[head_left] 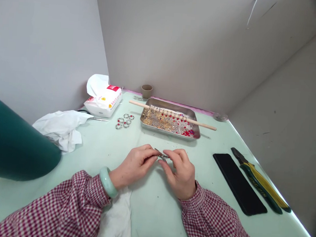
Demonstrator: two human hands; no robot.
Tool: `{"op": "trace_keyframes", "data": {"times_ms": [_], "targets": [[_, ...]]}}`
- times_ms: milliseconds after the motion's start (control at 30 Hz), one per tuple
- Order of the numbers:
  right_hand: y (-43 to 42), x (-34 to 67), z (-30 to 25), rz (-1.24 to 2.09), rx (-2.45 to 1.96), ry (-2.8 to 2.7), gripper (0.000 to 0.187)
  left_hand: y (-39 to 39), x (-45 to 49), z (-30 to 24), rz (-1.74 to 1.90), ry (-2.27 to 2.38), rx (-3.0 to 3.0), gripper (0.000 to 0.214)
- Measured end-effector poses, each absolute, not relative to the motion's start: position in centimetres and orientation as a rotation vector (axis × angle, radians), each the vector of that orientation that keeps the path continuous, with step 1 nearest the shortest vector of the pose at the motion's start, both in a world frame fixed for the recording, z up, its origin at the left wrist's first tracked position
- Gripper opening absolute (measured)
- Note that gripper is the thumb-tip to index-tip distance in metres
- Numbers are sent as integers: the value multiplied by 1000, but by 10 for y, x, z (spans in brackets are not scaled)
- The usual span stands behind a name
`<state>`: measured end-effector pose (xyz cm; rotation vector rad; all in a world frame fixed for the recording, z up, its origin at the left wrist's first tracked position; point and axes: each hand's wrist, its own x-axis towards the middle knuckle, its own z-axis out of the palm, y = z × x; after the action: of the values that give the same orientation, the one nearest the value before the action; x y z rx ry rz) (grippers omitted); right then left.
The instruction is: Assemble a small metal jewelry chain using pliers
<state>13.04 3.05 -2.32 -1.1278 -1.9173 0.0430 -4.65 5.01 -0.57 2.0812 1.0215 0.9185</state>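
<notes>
In the middle of the head view my two hands meet above the table. My left hand (pixel 138 164), below a pale green bangle (pixel 108 182), pinches one side of a small silvery metal piece (pixel 163 156). From the other side my right hand (pixel 180 173) closes thumb and fingers on the same piece. A thin dark point sticks up at its left end; fingertips cover much of it, so its exact kind is unclear. Beyond my hands, several small beaded rings (pixel 124 122) with red beads lie on the table. A metal tray (pixel 170 133) of gold, clear and red beads stands behind.
A wooden stick (pixel 208 126) strung with beaded rings rests across the tray. Right: a black flat case (pixel 238 183) and yellow-green pliers (pixel 261 183). Left: a tissue pack (pixel 105 102), crumpled white tissue (pixel 62 126) and a large green cylinder (pixel 15 141). A brown cup (pixel 147 91) stands behind.
</notes>
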Motion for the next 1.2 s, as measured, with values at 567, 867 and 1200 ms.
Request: {"op": "trace_keyframes", "data": {"times_ms": [567,867,1200], "targets": [[36,132,-18,-55,-1152,-1992,15,53,-47,-2,924,1208,2004,13],[37,129,-21,47,-1180,-1998,13,51,-44,-1,993,1211,1951,11],[36,132,-22,208,-1149,-1890,13,56,-48,2,950,1235,1678,19]]}}
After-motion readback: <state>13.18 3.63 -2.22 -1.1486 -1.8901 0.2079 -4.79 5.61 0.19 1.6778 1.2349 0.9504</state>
